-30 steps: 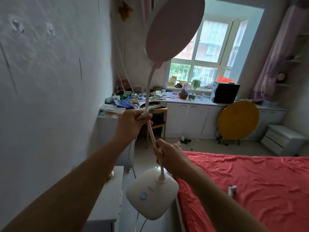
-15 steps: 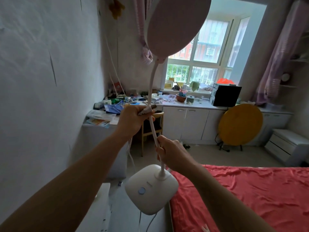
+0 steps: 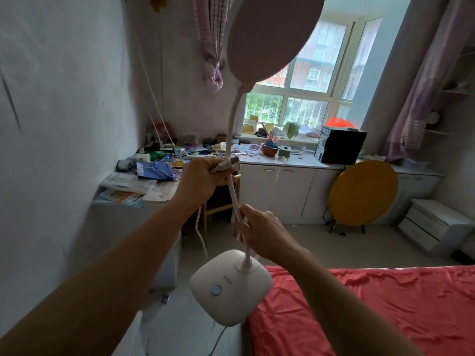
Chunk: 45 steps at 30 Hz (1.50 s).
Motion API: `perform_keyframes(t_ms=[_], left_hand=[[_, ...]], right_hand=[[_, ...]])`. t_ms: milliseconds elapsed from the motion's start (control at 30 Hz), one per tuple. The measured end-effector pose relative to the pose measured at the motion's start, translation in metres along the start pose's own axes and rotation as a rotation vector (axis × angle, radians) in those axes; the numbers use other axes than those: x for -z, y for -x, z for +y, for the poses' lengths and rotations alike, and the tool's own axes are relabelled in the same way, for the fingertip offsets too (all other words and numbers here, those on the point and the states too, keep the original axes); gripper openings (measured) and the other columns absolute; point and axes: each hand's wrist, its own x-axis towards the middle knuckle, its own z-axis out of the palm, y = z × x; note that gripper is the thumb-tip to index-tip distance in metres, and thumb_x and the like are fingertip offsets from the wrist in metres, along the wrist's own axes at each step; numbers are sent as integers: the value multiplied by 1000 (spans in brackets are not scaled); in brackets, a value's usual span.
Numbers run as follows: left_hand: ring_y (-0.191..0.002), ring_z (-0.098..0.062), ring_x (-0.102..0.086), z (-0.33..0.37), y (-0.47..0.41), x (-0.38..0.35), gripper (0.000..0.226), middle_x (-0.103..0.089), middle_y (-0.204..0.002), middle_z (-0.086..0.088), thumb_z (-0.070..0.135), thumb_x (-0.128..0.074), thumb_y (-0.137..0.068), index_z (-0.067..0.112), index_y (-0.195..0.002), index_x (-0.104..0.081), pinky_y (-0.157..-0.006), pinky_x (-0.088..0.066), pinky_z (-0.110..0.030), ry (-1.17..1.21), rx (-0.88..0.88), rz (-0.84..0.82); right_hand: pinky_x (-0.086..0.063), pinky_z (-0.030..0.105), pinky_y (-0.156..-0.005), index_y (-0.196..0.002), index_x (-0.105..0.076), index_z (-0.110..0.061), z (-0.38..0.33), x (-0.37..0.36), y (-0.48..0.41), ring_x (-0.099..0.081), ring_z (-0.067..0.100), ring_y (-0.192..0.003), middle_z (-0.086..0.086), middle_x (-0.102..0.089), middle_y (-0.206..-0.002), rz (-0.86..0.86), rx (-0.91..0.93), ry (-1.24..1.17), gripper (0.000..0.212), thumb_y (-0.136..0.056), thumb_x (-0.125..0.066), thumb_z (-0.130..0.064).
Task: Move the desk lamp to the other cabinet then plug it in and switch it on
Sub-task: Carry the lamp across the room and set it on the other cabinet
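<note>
Desk lamp: one, carried in mid-air at the centre of the frame, tilted; its square white base hangs low at centre, above the floor and the near corner of the bed.
Lamp head: one round disc, at the top centre, in front of the window.
Lamp neck: one thin white stalk, curving from the disc down through both hands to the base.
Button: one pale blue round button on the base's near face.
Left hand: centre of the frame, fingers curled tight around the upper neck; it also clasps a small bundle of what looks like the plug end, though blur makes that unsure.
Right hand: just below and right of the left hand, fist closed around the lower neck, just above the base.
Cord: one white cord, hanging in a loop below the left hand.
Bed: one, with a red sheet, lower right.
Desk: one, centre left, cluttered with papers and small items too many and too blurred to count.
Cabinet doors: under the window counter, two with handles clearly seen.
Round yellow tabletop: one, propped on edge against the cabinets, right of centre.
Black box: one, on the counter at right.
Curtains: two, one each side of the window.
</note>
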Motion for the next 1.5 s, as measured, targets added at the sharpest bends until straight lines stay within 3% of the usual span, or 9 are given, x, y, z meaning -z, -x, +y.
perform_keyframes(t_ms=[133, 367, 533, 800, 900, 1033, 1200, 1367, 1500], left_hand=[[-66, 17, -62, -39, -45, -12, 10, -66, -69, 19, 15, -68, -82, 13, -89, -75, -62, -42, 5, 86, -2, -10], [-66, 8, -68, -102, -130, -16, 12, -71, -68, 17, 21, -67, -83, 14, -90, -74, -70, -53, -12, 148, -33, -67], [-59, 13, -65, -143, -190, -31, 12, -72, -70, 9, 18, -67, -84, 10, -91, -74, -61, -48, -1, 166, -63, -105], [-78, -21, -72, -196, -267, -78, 12, -73, -79, -6, 13, -66, -85, 4, -90, -73, -84, -57, -45, 197, -46, -162], [-76, -14, -72, -217, -301, -109, 14, -74, -83, -8, 10, -66, -85, 2, -94, -72, -82, -59, -35, 217, -10, -148], [-65, 10, -67, -237, -341, -146, 13, -72, -89, -2, 5, -67, -83, 1, -94, -73, -59, -50, -2, 256, -8, -126], [-77, -9, -72, -254, -405, -186, 13, -76, -83, -7, 15, -67, -84, 8, -92, -75, -82, -56, -29, 205, -3, -137], [-73, -5, -71, -268, -461, -227, 10, -75, -77, -1, 15, -68, -84, 12, -89, -76, -82, -58, -33, 226, -15, -147], [-76, -6, -69, -288, -501, -261, 9, -74, -77, 0, 16, -68, -84, 15, -87, -77, -78, -54, -22, 231, -6, -173]], right_hand=[[-61, 31, -66, -107, -54, -10, 14, -9, -55, -71, 25, -76, 11, -69, -93, 18, -18, 12, 11, -99, -49, -16], [-62, 30, -68, -108, -54, -12, 28, -20, -154, -71, 22, -77, 5, -64, -89, 41, -74, -4, 12, -96, -55, -14], [-61, 29, -67, -106, -55, -13, 45, -27, -219, -71, 21, -76, 1, -62, -86, 74, -102, -14, 11, -95, -57, -13], [-61, 28, -65, -97, -51, -21, 105, -33, -309, -69, 18, -72, 0, -63, -82, 73, -157, -22, 6, -97, -55, -16], [-57, 20, -57, -93, -50, -23, 139, -33, -346, -67, 13, -67, -6, -59, -75, 80, -157, -31, 8, -98, -53, -18], [-59, 24, -58, -92, -50, -24, 181, -26, -390, -67, 14, -67, -9, -58, -72, 89, -140, -19, 9, -97, -54, -18], [-56, 20, -55, -88, -47, -30, 228, -4, -446, -64, 8, -63, -11, -58, -70, 107, -133, -6, 16, -98, -52, -18], [-62, 36, -65, -90, -51, -24, 270, 15, -494, -70, 21, -72, -5, -61, -74, 115, -168, 18, 11, -98, -52, -16], [-61, 30, -64, -93, -53, -21, 305, 22, -529, -68, 18, -71, -14, -56, -70, 132, -204, 38, 8, -96, -55, -14]])
